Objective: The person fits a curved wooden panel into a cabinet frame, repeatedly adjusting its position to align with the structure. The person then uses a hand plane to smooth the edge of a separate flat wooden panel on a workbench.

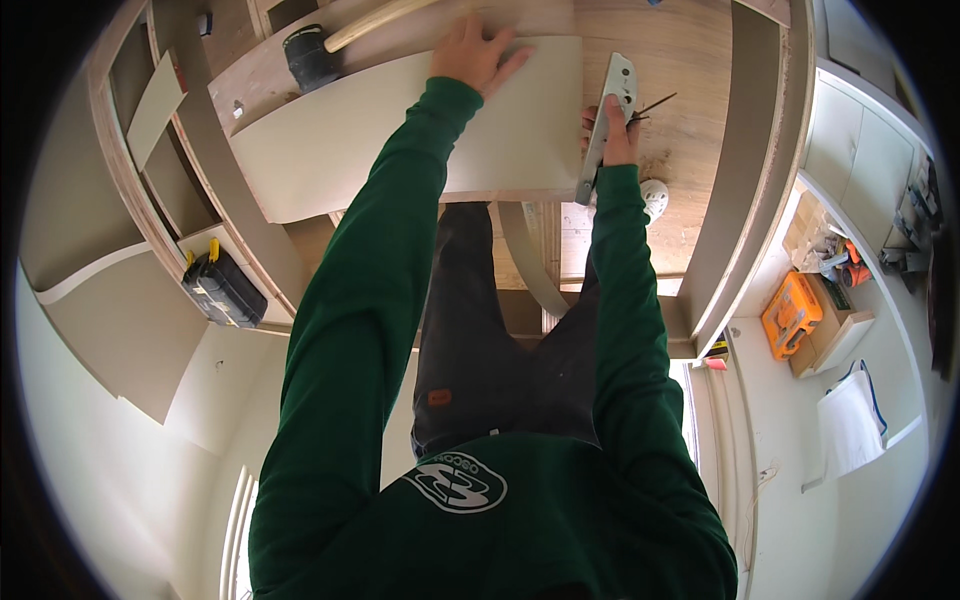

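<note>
A pale beige panel with a curved far edge lies in front of me. My left hand rests near its far edge, fingers spread, holding nothing that I can see. At the panel's right end, my right hand is closed round a light grey metal bracket with several holes. Thin dark pointed pieces stick out past the right side of that hand; I cannot make out their kind. Left of my left hand lies a rubber mallet with a black head and a wooden handle.
Wooden frame uprights stand at the right, with more framing at the left. A black toolbox with yellow latches sits at the left. An orange case stands on a shelf at the right. A white shoe shows beside my right wrist.
</note>
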`<state>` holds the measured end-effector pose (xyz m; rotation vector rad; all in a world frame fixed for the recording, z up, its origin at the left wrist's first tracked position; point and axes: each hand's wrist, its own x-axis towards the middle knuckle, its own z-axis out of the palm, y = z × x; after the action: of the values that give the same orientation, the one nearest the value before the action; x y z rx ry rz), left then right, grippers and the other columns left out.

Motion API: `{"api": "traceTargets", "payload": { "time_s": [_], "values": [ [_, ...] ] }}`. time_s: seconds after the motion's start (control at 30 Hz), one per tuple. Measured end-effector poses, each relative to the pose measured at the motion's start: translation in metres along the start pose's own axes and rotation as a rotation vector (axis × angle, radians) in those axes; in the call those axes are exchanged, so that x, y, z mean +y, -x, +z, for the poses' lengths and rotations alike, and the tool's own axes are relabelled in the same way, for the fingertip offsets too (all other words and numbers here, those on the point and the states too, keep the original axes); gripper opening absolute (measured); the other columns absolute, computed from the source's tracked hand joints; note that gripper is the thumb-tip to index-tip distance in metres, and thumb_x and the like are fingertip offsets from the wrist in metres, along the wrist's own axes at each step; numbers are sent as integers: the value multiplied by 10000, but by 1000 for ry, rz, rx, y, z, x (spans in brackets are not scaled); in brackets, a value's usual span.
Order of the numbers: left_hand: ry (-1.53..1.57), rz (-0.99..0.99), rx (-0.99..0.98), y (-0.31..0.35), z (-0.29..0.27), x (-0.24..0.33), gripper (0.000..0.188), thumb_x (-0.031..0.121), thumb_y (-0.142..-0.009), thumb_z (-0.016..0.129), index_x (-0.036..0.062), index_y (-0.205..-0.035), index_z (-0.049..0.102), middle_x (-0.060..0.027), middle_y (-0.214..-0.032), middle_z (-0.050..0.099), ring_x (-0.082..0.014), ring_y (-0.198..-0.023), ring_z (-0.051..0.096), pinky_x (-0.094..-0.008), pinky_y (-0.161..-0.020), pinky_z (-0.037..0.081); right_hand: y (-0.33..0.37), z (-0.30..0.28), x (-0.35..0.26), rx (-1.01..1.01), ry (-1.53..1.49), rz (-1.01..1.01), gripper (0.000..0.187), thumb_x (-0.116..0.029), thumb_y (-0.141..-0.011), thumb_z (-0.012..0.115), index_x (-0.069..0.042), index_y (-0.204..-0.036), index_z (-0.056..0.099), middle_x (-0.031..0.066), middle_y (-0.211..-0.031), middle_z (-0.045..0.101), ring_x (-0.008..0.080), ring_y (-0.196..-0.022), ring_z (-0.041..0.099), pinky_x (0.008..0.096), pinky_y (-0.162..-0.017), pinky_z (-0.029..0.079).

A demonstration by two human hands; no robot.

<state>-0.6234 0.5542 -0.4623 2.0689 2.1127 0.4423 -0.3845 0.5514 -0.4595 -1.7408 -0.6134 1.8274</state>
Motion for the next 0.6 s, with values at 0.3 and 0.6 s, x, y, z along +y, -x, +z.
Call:
{"api": "traceTargets", "payload": {
  "time_s": [0.3,0.6],
  "values": [
    [-144,-121,76,10,11,18,390,514,-868,615,182,-1071,634,-153,-1027,540,-347,-1004,522,-475,-900,425,1,-1,5,20,19,-5,639,-534,-783,747,-60,-1085,444,93,-862,650,159,-689,620,313,-561,521],
    [-90,-215,204,25,30,65,362,231,-865,589,238,-1227,589,-182,-1282,492,-391,-1253,420,-574,-1089,288,-17,-11,14,-16,15,-116,557,-458,-843,708,-32,-1160,539,93,-969,660,161,-769,630,297,-636,508]
  ]
}}
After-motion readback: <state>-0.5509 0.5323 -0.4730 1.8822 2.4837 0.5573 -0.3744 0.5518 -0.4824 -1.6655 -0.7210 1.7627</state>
